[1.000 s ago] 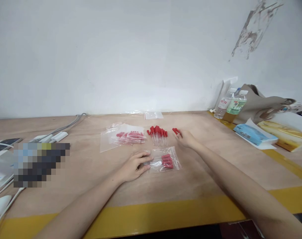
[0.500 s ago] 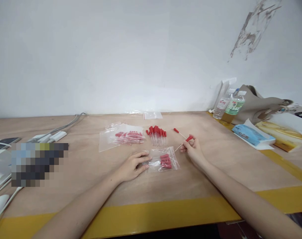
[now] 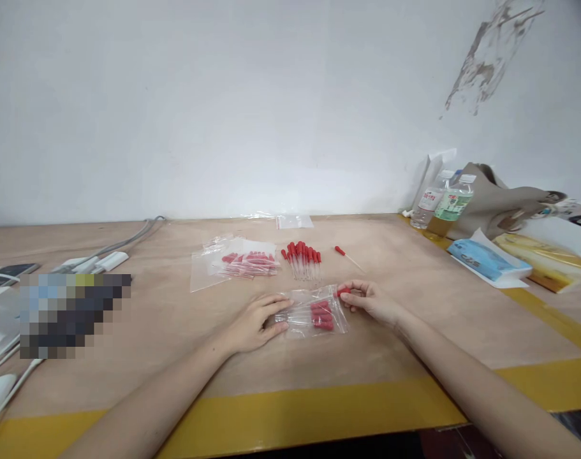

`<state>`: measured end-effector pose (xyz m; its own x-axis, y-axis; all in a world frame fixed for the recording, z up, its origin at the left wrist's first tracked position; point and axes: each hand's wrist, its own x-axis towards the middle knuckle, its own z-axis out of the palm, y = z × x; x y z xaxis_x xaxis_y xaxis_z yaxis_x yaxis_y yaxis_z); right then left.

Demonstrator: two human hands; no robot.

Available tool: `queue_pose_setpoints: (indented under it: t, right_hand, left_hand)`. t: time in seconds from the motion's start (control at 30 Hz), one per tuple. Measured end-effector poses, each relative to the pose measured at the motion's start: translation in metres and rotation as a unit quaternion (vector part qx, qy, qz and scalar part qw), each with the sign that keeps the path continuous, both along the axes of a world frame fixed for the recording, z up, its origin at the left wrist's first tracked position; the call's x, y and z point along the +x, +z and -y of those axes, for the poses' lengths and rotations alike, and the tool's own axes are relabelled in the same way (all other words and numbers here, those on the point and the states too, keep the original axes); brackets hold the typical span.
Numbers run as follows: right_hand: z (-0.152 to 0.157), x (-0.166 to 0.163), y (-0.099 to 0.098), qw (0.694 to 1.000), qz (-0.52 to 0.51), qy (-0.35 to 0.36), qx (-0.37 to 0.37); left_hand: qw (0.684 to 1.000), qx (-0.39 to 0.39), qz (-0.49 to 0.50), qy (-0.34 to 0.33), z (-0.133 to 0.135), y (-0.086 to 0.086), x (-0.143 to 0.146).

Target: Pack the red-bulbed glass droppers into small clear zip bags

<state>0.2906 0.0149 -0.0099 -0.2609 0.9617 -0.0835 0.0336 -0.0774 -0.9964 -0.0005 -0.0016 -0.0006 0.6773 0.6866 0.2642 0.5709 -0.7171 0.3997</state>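
Note:
A clear plastic bag [image 3: 314, 312] with a few red-capped droppers inside lies on the wooden table [image 3: 414, 319]. My left hand [image 3: 256, 322] presses on the bag's left end with fingers closed on it. My right hand [image 3: 369, 299] pinches a red-capped dropper [image 3: 344, 291] at the bag's right, open end. Behind the bag lies a loose bunch of red-capped droppers [image 3: 303, 258]. One single dropper [image 3: 345, 255] lies apart to the right of the bunch.
A filled bag of droppers [image 3: 245, 262] lies at back left, an empty bag [image 3: 294, 221] near the wall. Two bottles [image 3: 443, 201], a beige bag [image 3: 505, 201] and a blue packet [image 3: 486, 258] stand at right. Cables and a white adapter [image 3: 108, 260] lie at left.
My right hand picked one dropper from the pair at the right, carried it toward me and brought its tip to the bag's opening. My left hand stayed on the bag.

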Motion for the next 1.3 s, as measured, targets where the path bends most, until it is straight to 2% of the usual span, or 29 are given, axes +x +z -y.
queue_pose_setpoints:
  t: [0.23, 0.3, 0.37, 0.6, 0.7, 0.77, 0.87, 0.93, 1.03, 1.13, 1.2, 1.3]
  right_hand:
    - [-0.001, -0.008, 0.004, 0.986, 0.074, 0.143, 0.036]
    - [-0.001, -0.008, 0.005, 0.983, 0.074, 0.161, 0.049]
    - [-0.001, -0.008, 0.004, 0.987, 0.075, 0.132, 0.053]
    - [-0.005, -0.026, -0.008, 0.996, 0.059, -0.050, 0.036]
    - [-0.007, -0.032, -0.016, 0.985, 0.109, -0.114, 0.073]
    - [-0.009, -0.034, -0.021, 0.966, 0.173, -0.151, 0.120]
    - [-0.009, -0.034, -0.022, 0.949, 0.211, -0.175, 0.156]
    - [-0.009, -0.032, -0.018, 0.965, 0.185, -0.143, 0.119]
    - [-0.009, -0.026, -0.008, 0.991, 0.126, -0.029, 0.029]
    - [-0.008, -0.021, 0.000, 0.996, 0.087, 0.015, -0.023]
    - [-0.005, -0.021, 0.003, 0.996, 0.084, 0.032, -0.009]
    - [0.000, -0.026, 0.003, 0.992, 0.086, 0.068, 0.068]
  left_hand:
    - [1.000, -0.003, 0.003, 0.000, 0.000, 0.000, 0.000]
    - [1.000, -0.003, 0.011, -0.002, 0.000, 0.000, 0.000]
    - [1.000, -0.004, 0.013, -0.003, 0.000, 0.000, 0.000]
    - [1.000, -0.001, 0.014, -0.005, 0.000, 0.002, 0.001]
    - [1.000, -0.002, 0.008, 0.000, 0.000, 0.002, 0.001]
    - [1.000, -0.004, 0.007, 0.004, 0.000, 0.003, 0.001]
    - [1.000, -0.005, 0.012, 0.004, 0.000, 0.002, 0.001]
    - [1.000, -0.004, 0.016, 0.003, 0.000, 0.002, 0.002]
    - [1.000, -0.001, 0.021, 0.001, 0.000, 0.001, 0.001]
    - [1.000, 0.000, 0.022, -0.001, 0.000, 0.001, 0.001]
    - [1.000, -0.001, 0.018, 0.000, -0.001, 0.001, 0.001]
    - [1.000, -0.003, 0.012, -0.003, 0.000, 0.001, 0.001]
